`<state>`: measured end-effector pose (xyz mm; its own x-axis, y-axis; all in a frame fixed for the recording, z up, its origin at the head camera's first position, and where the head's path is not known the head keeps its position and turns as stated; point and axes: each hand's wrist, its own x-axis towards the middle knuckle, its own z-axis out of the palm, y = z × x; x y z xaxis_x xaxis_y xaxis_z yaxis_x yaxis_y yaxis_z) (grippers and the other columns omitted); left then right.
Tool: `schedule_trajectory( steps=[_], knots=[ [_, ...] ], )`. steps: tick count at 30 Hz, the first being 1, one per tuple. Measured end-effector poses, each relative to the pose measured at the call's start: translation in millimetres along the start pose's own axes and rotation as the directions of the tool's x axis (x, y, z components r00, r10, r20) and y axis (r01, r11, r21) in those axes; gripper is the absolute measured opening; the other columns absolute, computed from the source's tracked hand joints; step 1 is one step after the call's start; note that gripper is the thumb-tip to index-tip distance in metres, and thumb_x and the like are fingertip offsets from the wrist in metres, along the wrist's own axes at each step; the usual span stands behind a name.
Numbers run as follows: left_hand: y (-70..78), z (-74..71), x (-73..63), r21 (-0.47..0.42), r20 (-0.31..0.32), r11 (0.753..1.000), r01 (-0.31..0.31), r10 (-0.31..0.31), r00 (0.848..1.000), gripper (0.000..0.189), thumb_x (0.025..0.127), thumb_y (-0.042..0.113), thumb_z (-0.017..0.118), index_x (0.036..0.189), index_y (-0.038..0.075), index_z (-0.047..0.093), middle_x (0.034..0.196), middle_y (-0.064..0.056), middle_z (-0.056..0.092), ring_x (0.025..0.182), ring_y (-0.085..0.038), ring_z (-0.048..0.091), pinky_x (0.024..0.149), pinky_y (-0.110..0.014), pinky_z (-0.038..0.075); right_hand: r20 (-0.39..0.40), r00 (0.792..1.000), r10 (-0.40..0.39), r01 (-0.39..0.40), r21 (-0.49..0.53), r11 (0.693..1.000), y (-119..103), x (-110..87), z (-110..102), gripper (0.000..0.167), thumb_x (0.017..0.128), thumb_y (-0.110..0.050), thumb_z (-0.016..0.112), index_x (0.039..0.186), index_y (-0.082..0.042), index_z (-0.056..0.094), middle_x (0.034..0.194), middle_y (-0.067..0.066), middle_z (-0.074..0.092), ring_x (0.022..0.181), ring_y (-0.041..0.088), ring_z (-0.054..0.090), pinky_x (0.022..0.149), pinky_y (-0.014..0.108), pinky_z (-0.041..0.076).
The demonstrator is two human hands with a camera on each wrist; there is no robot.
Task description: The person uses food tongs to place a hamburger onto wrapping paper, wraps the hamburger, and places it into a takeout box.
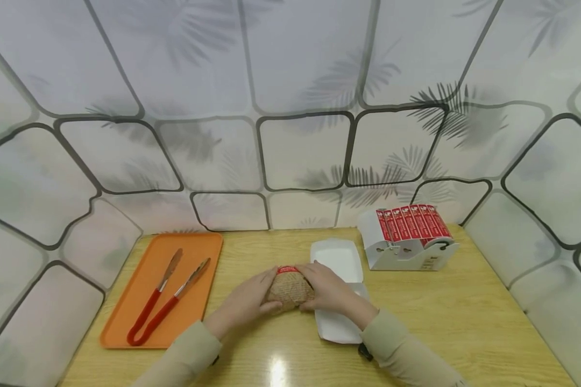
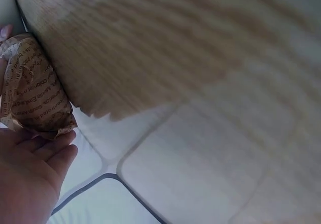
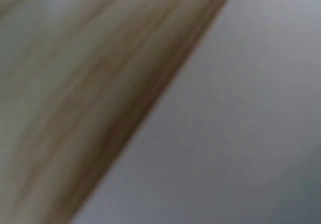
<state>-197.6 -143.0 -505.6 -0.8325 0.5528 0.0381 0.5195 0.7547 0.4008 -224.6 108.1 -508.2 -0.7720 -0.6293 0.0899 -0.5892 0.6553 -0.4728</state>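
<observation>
A round burger wrapped in brown printed paper [image 1: 290, 288], with a red sticker [image 1: 287, 269] at its top, is between both hands above the wooden table. My left hand [image 1: 252, 297] grips its left side, thumb at the near edge. From the other side my right hand [image 1: 330, 290] holds it, the forearm reaching across an open white clamshell box [image 1: 336, 259]. In the left wrist view the wrapper [image 2: 37, 91] shows lines of print, and the left hand's fingers lie along it. Only blurred wood grain and a pale surface appear in the right wrist view.
On the left an orange tray [image 1: 121, 322] bears tongs with red handles [image 1: 144, 317]. A white holder [image 1: 406, 262] filled with a row of red-labelled packs [image 1: 413, 223] stands at the back right. Patterned white walls [image 1: 305, 150] close in the wooden table [image 1: 431, 322] at the back and sides.
</observation>
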Motion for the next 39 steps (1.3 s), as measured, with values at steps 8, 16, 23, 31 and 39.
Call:
schedule_trajectory(
  steps=[8, 16, 23, 31, 39],
  knots=[
    [-2.9, 1.7, -3.5, -0.038, -0.038, 0.999, -0.014, 0.012, 0.999, 0.083, 0.098, 0.032, 0.078, 0.159, -0.007, 0.038, 0.154, -0.027, 0.055, 0.141, -0.042, 0.057, 0.121, -0.056, 0.048, -0.086, 0.996, -0.023, 0.022, -0.012, 1.000, -3, 1.2, 6, 0.090, 0.073, -0.024, 0.098, 0.147, 0.004, 0.055, 0.142, 0.016, 0.067, 0.135, 0.035, 0.062, 0.130, 0.058, 0.035],
    [-3.3, -8.4, -5.5, -0.001, -0.152, 0.992, -0.130, 0.128, 0.980, 0.083, 0.093, 0.026, 0.083, 0.156, -0.007, 0.042, 0.149, -0.021, 0.061, 0.136, -0.036, 0.062, 0.117, -0.051, 0.053, -0.154, 0.988, -0.010, 0.009, -0.006, 1.000, -16, -0.6, -6, 0.091, 0.071, -0.027, 0.099, 0.147, -0.002, 0.057, 0.137, 0.010, 0.071, 0.130, 0.031, 0.065, 0.125, 0.053, 0.044],
    [10.7, -23.6, -1.6, 0.038, -0.226, 0.975, -0.220, 0.222, 0.948, 0.086, 0.087, 0.026, 0.085, 0.155, -0.006, 0.043, 0.144, -0.018, 0.065, 0.129, -0.033, 0.067, 0.110, -0.049, 0.059, -0.226, 0.974, 0.001, -0.009, -0.034, 0.999, -31, -14.2, -28, 0.090, 0.069, -0.027, 0.100, 0.145, -0.001, 0.059, 0.133, 0.009, 0.072, 0.124, 0.029, 0.066, 0.110, 0.048, 0.058],
    [39.4, -25.8, 9.9, 0.051, -0.209, 0.965, -0.258, 0.263, 0.942, 0.087, 0.085, 0.030, 0.085, 0.155, -0.006, 0.045, 0.145, -0.018, 0.065, 0.132, -0.032, 0.065, 0.115, -0.046, 0.056, -0.286, 0.958, 0.000, -0.020, -0.069, 0.997, -25, -44.3, -44, 0.087, 0.067, -0.023, 0.100, 0.143, -0.004, 0.062, 0.131, 0.004, 0.073, 0.115, 0.020, 0.066, 0.099, 0.042, 0.061],
    [63.8, -15.8, 25.7, 0.045, -0.179, 0.952, -0.302, 0.305, 0.935, 0.088, 0.087, 0.033, 0.084, 0.156, -0.004, 0.045, 0.145, -0.017, 0.066, 0.133, -0.030, 0.065, 0.117, -0.042, 0.054, -0.333, 0.943, -0.015, -0.027, -0.120, 0.992, -12, -75.2, -53, 0.089, 0.065, -0.020, 0.102, 0.142, 0.001, 0.062, 0.129, 0.008, 0.073, 0.118, 0.027, 0.067, 0.098, 0.046, 0.062]
  ],
)
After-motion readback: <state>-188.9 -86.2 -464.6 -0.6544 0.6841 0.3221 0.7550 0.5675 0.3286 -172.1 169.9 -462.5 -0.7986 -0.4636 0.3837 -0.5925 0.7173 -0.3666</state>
